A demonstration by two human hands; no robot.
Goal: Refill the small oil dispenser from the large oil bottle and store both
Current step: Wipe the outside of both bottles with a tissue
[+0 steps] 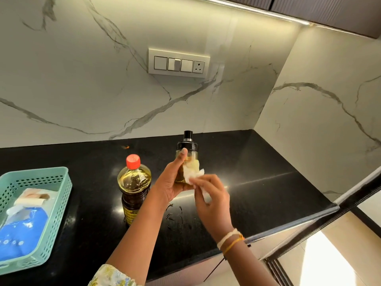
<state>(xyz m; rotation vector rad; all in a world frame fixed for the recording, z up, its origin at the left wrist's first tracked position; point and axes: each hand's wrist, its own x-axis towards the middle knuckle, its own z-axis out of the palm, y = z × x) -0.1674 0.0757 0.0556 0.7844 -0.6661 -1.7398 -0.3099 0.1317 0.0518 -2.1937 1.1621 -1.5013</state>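
Note:
My left hand [172,182] grips the small oil dispenser [186,148], a clear glass bottle with a black cap and nozzle, held upright above the black counter [257,178]. My right hand [212,200] pinches a white tissue [192,174] and presses it against the dispenser's glass side. The large oil bottle [134,186], with a red cap in place and yellow oil inside, stands on the counter just left of my left wrist.
A mint green perforated basket [59,195] with plastic packets, one of them blue, sits at the counter's left. A switch panel [179,63] is on the marble wall. The counter's front edge runs diagonally at lower right, with light floor beyond.

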